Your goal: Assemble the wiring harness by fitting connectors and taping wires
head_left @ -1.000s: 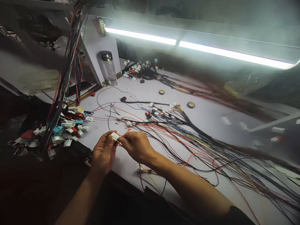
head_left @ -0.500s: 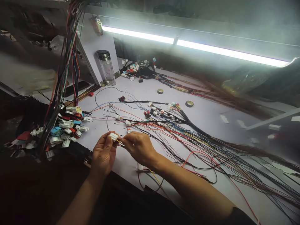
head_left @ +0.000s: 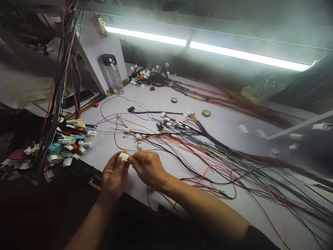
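Observation:
Between the thumb and fingers of my left hand (head_left: 113, 175) is a white plastic wire connector (head_left: 124, 157), held just above the table's front edge. My right hand (head_left: 148, 169) is closed in a pinch at the connector's right end, on a thin wire that my fingers mostly hide. A bit of yellow wire shows beneath the connector. Just beyond my hands, a small white and orange connector (head_left: 139, 145) lies on the table. The wire harness (head_left: 215, 140) fans out to the right, with loose red, black and blue wires around it.
At left hangs a thick wire bundle (head_left: 68, 59), with many connectors (head_left: 66, 139) at its lower end. A glass bottle (head_left: 114, 76) stands behind. Two tape rolls, one nearer (head_left: 206, 113), lie mid-table. A second harness (head_left: 192, 93) runs along the back under a tube light (head_left: 249, 55).
My right fingers have come closer to the connector, and less wire shows between them and it. The whole view has shifted slightly. My left hand keeps its hold.

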{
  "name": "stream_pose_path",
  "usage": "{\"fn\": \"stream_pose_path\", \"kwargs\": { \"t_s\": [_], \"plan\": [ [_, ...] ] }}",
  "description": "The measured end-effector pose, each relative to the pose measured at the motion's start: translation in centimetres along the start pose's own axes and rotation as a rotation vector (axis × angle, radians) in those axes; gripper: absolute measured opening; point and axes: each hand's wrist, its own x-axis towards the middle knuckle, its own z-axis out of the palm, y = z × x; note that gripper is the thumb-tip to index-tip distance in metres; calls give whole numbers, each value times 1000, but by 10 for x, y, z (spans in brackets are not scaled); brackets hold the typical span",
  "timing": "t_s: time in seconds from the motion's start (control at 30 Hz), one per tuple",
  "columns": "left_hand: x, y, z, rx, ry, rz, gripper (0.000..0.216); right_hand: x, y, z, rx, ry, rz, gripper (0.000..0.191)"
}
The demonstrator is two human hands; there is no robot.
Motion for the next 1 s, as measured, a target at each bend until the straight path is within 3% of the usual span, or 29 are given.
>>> {"fn": "stream_pose_path", "kwargs": {
  "t_s": [0.33, 0.57, 0.73, 0.87, 1.0],
  "plan": [
    [6, -7, -7, -47, -27, -48, 31, -6, 3, -2, 71, 6, 87, 14],
    [0, -3, -5, -37, -37, -68, 30, -2, 1, 3, 1, 22, 12, 19],
    [2, -3, -8, -29, -50, -63, 30, -4, -1, 7, 10, 18, 42, 23],
    [7, -3, -9, -66, -35, -49, 32, -15, 1, -5, 74, -80, 155, 23],
    [12, -4, -11, -123, 26, -21, 34, -36, 8, -22, -14, -201, 233, 34]
  ]
}}
